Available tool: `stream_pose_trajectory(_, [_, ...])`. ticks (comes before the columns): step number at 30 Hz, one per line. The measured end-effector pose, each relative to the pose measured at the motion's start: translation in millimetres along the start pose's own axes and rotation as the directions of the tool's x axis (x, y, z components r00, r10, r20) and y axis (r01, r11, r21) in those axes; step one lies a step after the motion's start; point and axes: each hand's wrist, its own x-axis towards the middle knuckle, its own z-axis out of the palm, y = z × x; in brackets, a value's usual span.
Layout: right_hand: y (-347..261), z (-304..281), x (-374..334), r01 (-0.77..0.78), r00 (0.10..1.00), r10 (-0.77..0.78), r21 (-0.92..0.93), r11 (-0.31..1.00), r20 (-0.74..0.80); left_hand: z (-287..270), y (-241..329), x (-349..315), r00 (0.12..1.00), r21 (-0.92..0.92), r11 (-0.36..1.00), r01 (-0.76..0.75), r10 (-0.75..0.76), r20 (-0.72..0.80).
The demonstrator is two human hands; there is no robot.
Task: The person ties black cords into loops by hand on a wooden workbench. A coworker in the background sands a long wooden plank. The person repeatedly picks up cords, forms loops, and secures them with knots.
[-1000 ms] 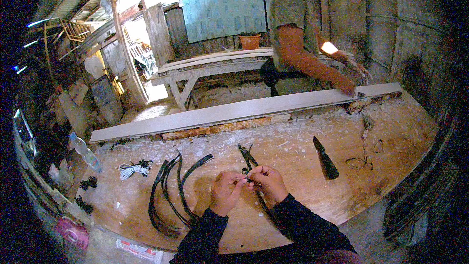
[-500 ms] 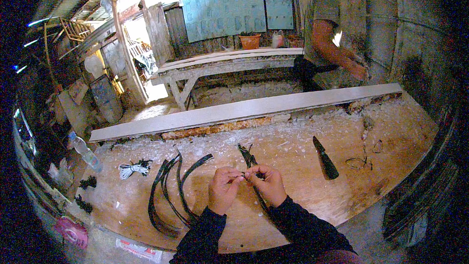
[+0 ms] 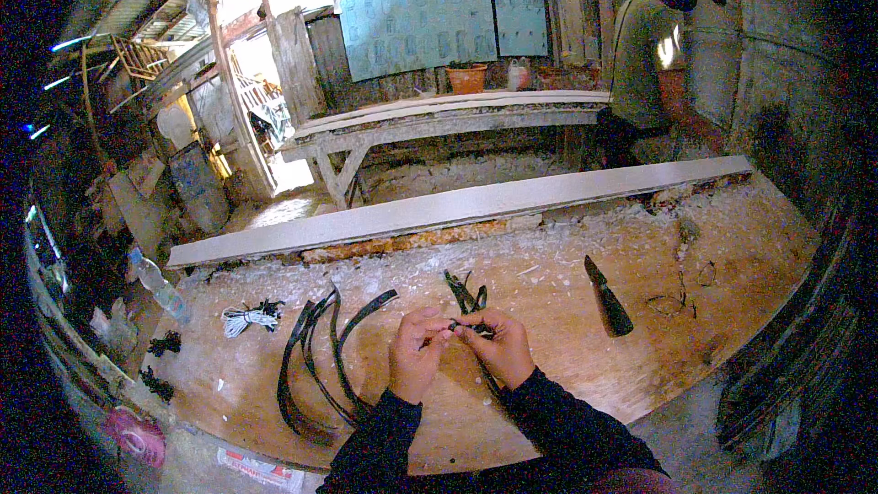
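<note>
My left hand [image 3: 418, 352] and my right hand [image 3: 498, 343] meet above the wooden worktable, fingertips pinched together. Between them is a small dark piece, seemingly part of a thin black strip [image 3: 453, 324]; its exact form is too small to make out. Behind the right hand, a bunch of flat black strips [image 3: 465, 291] runs away from me and partly shows again under the right wrist. More curved black strips [image 3: 291, 384] lie to the left of my left hand. Off to the right rests a dark knife [image 3: 610, 304], blade pointing away.
A long pale board [image 3: 457, 209] spans the far edge of the worktable [image 3: 567, 384]. A bundle of white cord [image 3: 247, 317] and a clear plastic bottle [image 3: 158, 285] lie left; thin dark loops [image 3: 672, 303] lie right. Beyond, a person [image 3: 645, 59] stands by a bench [image 3: 393, 131].
My hands stay in nearly the same place, with the fingers shifting slightly around the small dark piece. The person in the background has moved to the right.
</note>
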Motion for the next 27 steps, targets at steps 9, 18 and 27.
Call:
stream_pose_trajectory(9, [-9.6, -0.4, -2.5, 0.015, 1.000, -0.015, 0.058, 0.998, -0.009, -0.8, 3.4, -0.6, 0.969, 0.188, 0.951, -0.244, 0.248, 0.002])
stream_pose_trajectory(18, [-4.4, -1.3, -4.0, -0.064, 0.997, 0.063, 0.012, 0.998, 0.035, 2.0, 11.0, -2.3, 0.900, 0.458, 0.802, -0.383, 0.436, -0.010])
stream_pose_trajectory(27, [4.3, 4.9, -2.3, -0.108, 0.990, 0.087, 0.202, 0.973, 0.110, 9.8, 6.3, -5.2, 0.994, 0.063, 0.998, -0.019, 0.026, -0.109])
